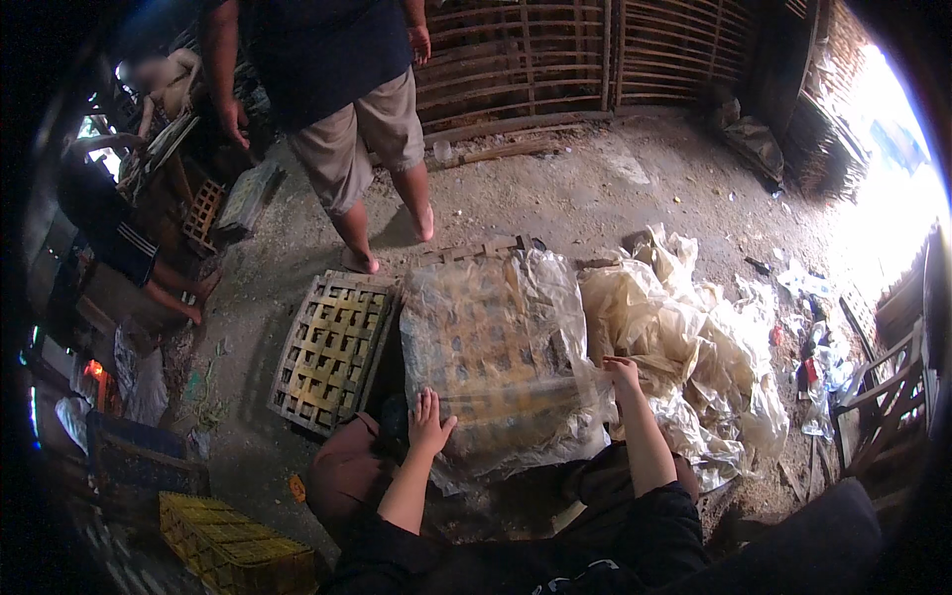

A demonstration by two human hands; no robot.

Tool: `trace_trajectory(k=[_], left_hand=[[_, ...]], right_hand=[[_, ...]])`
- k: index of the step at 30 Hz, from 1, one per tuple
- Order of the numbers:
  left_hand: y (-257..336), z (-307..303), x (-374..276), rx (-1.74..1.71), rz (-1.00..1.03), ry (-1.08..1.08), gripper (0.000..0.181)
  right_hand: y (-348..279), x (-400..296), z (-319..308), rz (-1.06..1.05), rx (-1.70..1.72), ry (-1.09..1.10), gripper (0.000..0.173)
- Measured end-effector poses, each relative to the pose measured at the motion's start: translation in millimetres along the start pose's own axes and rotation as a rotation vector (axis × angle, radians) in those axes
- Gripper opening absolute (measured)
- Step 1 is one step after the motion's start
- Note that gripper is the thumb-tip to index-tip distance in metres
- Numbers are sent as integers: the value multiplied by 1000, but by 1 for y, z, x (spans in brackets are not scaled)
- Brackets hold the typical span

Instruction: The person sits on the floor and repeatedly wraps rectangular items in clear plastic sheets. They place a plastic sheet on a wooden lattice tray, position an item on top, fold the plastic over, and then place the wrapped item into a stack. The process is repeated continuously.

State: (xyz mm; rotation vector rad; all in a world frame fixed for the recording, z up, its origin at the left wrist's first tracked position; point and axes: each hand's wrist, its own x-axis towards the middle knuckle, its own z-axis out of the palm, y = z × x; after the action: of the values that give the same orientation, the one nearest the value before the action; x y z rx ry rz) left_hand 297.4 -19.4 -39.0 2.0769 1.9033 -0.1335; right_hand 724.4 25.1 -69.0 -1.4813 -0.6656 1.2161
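Before my knees stands a woven slatted tray (483, 320), seen through a clear plastic sheet (550, 297) that is draped over it. My left hand (428, 428) lies flat with fingers apart on the sheet at the tray's near left corner. At the right edge, my right hand (621, 375) has its fingers closed on the plastic, pinching a fold of it. A crumpled heap of plastic sheeting (669, 320) lies just beyond that hand. To the left rests a woven lattice tray (335, 349) in a wooden frame, uncovered.
A barefoot person (327, 97) stands past the trays; other people (119, 216) are at the far left. A yellow plastic crate (230, 547) sits lower left. Litter (818, 357) and broken wooden frames (885, 394) lie right. A slatted bamboo wall (535, 59) bounds the dirt floor.
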Motion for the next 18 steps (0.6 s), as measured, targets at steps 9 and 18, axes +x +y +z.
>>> trace_trajectory(k=[9,18], left_hand=[[-5,0,-5,-3,-21,1,74],[-17,24,-17,-336,-299,249,75]], right_hand=[[10,-2,16,317,-491,109,37],[15,-5,10,-83,-555,250,33]])
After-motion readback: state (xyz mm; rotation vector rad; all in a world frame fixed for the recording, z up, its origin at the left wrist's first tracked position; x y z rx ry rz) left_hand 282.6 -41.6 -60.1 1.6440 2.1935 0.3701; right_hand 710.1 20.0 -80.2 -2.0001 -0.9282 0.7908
